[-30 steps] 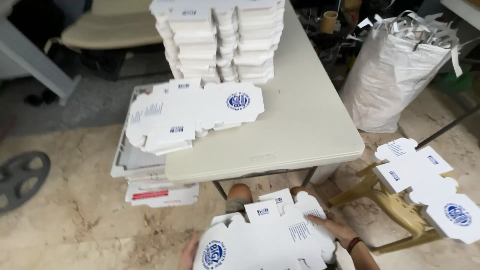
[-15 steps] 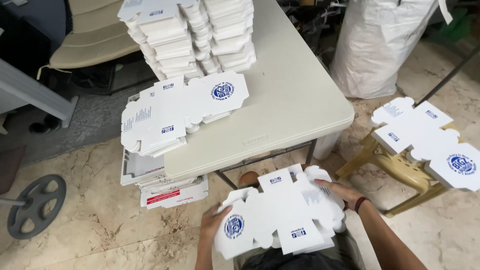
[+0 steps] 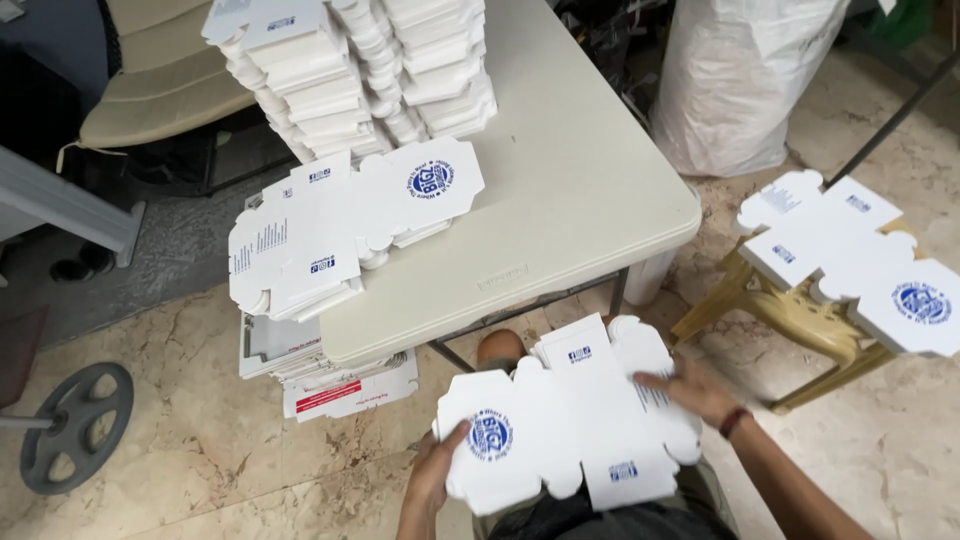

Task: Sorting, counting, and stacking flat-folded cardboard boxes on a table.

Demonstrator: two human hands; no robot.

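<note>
A flat, unfolded white cardboard box blank point(image 3: 565, 420) with a round blue emblem lies across my lap. My left hand point(image 3: 432, 478) grips its lower left edge, thumb on top. My right hand point(image 3: 692, 388) presses flat on its right side, a dark band on the wrist. A few more flat blanks point(image 3: 345, 225) lie on the near left corner of the beige folding table point(image 3: 570, 200). Behind them stands a tall stack of folded white boxes point(image 3: 360, 70).
More flat blanks point(image 3: 850, 255) rest on a yellow plastic stool point(image 3: 790, 320) to my right. A large white sack point(image 3: 740, 80) stands beyond the table. Packs of blanks point(image 3: 320, 370) sit under the table's left side. A black wheel point(image 3: 75, 425) lies on the marble floor at left, with a beige chair point(image 3: 160, 90) behind.
The view has tilted down and closer. The blank has shifted on my lap, and my right hand has moved onto its upper right part.
</note>
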